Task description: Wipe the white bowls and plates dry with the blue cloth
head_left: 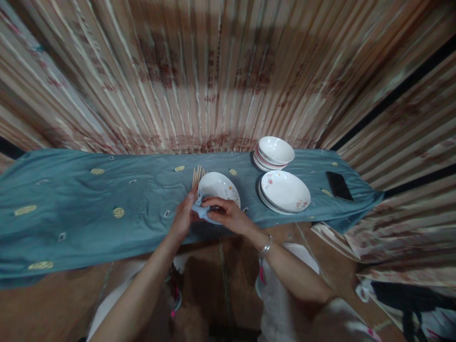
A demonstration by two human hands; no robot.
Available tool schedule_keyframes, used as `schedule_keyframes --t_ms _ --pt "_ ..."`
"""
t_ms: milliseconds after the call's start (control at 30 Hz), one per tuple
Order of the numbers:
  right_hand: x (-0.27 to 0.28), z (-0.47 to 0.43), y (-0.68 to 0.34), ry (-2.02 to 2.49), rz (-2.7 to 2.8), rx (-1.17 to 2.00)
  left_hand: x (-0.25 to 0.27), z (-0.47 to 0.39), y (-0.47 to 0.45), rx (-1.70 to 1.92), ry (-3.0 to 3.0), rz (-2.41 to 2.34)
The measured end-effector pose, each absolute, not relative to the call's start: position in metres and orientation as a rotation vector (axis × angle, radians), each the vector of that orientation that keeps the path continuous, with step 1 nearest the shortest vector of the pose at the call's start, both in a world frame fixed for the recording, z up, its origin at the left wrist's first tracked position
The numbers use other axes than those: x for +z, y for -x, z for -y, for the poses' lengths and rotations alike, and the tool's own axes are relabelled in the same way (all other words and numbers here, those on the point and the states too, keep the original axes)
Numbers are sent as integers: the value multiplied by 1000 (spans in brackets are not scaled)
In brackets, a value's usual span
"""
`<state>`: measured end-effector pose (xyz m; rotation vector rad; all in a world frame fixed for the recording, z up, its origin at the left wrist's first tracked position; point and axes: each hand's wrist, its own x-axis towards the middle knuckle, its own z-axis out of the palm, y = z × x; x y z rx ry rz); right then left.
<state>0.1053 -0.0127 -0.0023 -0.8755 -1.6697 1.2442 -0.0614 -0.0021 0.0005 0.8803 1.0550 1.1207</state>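
A light blue cloth (204, 212) is pinched in the fingers of my right hand (228, 214) and lies against the near left part of a white plate (218, 184) with small printed flowers. My left hand (183, 214) closes around the plate's left edge, its thumb on the near side; its other fingers are mostly hidden. Just beyond that thumb, several wooden chopsticks (197, 176) stick out side by side. Cloth and right hand cover the plate's near rim.
A blue-green tablecloth (142, 209) covers the long narrow table. To the right stand a stack of white plates (285, 190) and, behind it, stacked white bowls (276, 151). A black phone (339, 185) lies near the right end. Pleated curtains (213, 85) hang directly behind the table.
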Motion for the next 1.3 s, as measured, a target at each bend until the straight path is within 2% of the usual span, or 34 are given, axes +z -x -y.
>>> schedule_keyframes --t_ms 267,467,700,967,1300 --pt "5 24 -128 996 2000 1234 -9 2 69 1154 -951 -1167" --pt "-4 25 -154 1196 2312 891 2 5 67 1103 -952 -1167" --pt "-22 13 -167 1442 2413 407 7 5 65 1086 -994 -1184" --pt "-27 -6 -166 1526 2336 175 16 5 60 1075 -1041 -1192" --pt "-34 -36 -160 1409 2030 187 14 5 59 1093 -1032 -1148"
